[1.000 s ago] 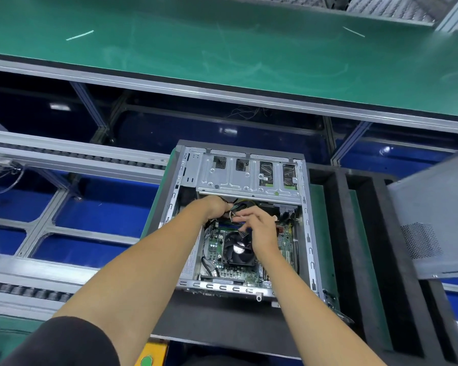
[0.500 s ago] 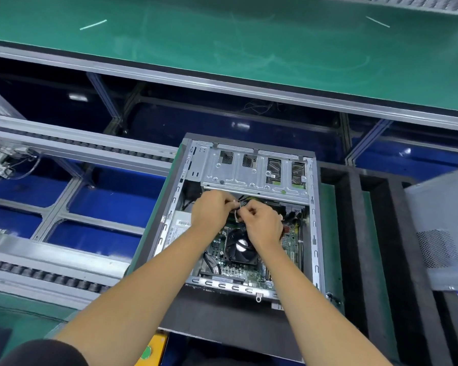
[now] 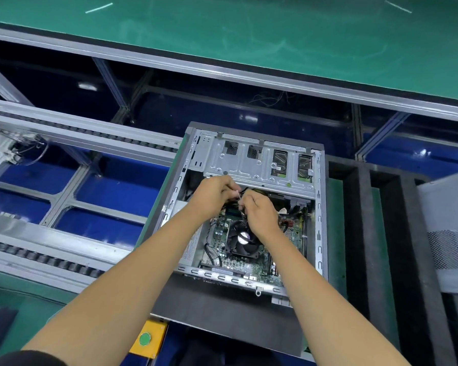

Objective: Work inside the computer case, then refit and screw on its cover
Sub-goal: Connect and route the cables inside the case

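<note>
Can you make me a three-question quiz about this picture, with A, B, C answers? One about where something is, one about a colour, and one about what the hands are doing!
1. Where is the round black fan?
A. inside the open computer case
B. on the green belt
C. on the floor

2. What colour is the round button on the yellow box?
A. red
B. green
C. blue

3. What are the left hand and the right hand doing?
A. lying flat on the table
B. lifting the cover
C. pinching thin wires together

Answers:
1 A, the fan sits on the circuit board within the case walls.
2 B, the button shows green.
3 C, the fingers of both hands meet, curled on the wires above the fan.
</note>
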Motion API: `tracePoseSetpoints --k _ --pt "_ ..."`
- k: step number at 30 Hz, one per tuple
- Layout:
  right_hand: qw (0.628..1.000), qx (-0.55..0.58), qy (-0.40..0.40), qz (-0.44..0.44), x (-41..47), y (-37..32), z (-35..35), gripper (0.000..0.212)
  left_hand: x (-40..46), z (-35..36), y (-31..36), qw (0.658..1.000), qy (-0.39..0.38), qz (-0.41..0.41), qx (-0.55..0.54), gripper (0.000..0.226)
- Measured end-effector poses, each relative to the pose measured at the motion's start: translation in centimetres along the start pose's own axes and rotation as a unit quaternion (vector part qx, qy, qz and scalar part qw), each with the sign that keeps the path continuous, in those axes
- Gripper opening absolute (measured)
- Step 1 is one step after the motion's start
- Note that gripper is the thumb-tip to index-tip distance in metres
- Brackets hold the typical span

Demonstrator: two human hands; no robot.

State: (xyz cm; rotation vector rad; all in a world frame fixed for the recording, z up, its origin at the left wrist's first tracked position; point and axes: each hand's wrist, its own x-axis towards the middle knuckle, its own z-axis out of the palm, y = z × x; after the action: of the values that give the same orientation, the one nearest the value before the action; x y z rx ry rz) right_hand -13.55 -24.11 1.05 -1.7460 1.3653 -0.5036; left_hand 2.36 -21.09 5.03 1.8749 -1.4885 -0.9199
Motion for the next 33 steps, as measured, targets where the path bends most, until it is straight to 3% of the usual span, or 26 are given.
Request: tracePoseSetpoints --k 19,33 --pt "0.996 0.083 -0.029 0.011 0.3 -0.3 -0.57 0.037 -0.31 0.62 0.62 0.998 0.015 -0.001 0.06 0.008" --pt "0.996 0.091 -0.02 0.006 0.14 -0.2 -0.64 0.041 -0.15 0.42 0.38 1.0 0.007 0.001 0.018 0.013"
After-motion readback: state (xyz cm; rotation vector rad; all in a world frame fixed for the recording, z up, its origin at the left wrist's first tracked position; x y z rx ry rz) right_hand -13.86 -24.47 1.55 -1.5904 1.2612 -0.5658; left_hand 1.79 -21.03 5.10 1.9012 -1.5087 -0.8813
